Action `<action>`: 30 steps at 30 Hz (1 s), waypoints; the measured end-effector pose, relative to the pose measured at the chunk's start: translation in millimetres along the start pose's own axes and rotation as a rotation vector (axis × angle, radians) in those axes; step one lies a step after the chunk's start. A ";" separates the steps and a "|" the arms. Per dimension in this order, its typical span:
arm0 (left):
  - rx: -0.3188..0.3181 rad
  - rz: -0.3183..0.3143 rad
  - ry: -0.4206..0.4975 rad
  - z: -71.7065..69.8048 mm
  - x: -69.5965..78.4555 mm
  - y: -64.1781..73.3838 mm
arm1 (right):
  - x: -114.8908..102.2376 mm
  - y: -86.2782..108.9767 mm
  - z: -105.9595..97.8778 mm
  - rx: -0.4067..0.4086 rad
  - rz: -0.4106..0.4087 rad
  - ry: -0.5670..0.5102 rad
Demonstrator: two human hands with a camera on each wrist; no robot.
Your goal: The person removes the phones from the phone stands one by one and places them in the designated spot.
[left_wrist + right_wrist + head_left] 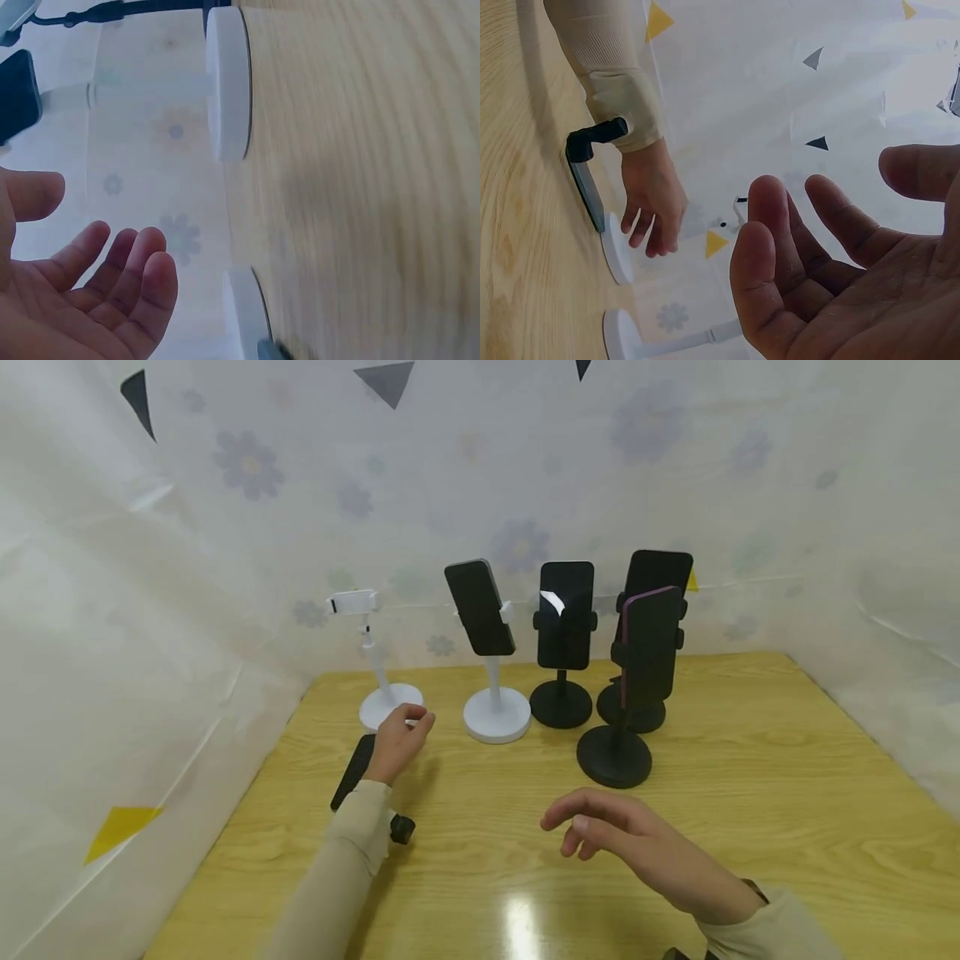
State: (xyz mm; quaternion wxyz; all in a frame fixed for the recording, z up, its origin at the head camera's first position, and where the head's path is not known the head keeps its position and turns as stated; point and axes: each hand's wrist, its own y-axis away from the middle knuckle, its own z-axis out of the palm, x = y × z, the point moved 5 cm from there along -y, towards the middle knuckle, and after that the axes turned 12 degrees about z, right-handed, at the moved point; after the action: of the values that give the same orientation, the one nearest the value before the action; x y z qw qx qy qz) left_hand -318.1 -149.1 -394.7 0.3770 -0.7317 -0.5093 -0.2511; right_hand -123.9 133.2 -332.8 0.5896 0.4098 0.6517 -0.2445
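Observation:
My left hand (401,743), fingers loosely bent and holding nothing, hovers close to the base of the far-left white phone stand (382,703). That stand's white clamp head (354,602) is turned sideways and carries no dark phone. Partly hidden by my left forearm, a dark phone (351,774) lies on the table. In the left wrist view, the palm (90,307) has nothing in it. My right hand (637,843) is held above the table's front right, its fingers relaxed and gripping nothing. A second white stand (497,717) holds a tilted phone (478,610).
Right of the white stands, a black stand (561,704) bears an upright phone (566,610). Beyond it, a purple-edged phone (649,647) on a nearer black stand (615,758) partly covers another phone (660,568). A patterned sheet (525,468) hangs behind the wooden table (750,760).

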 end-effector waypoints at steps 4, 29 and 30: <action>-0.010 -0.016 0.020 14.0 6.9 -12.0 | 0.7 -1.3 0.0 -0.004 0.025 -0.006; 0.162 0.026 0.203 89.2 51.2 -94.1 | 16.1 9.8 -14.5 0.011 0.054 -0.017; 0.158 0.019 0.216 89.2 51.3 -96.5 | 16.6 9.7 -14.6 0.009 0.055 -0.020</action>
State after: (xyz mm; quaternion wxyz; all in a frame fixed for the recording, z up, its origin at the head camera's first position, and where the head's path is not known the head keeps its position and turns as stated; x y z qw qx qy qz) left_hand -391.5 -29.6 -380.2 0.4886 -0.6733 -0.4767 -0.2841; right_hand -123.8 154.2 -344.6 0.6006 0.4278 0.6332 -0.2353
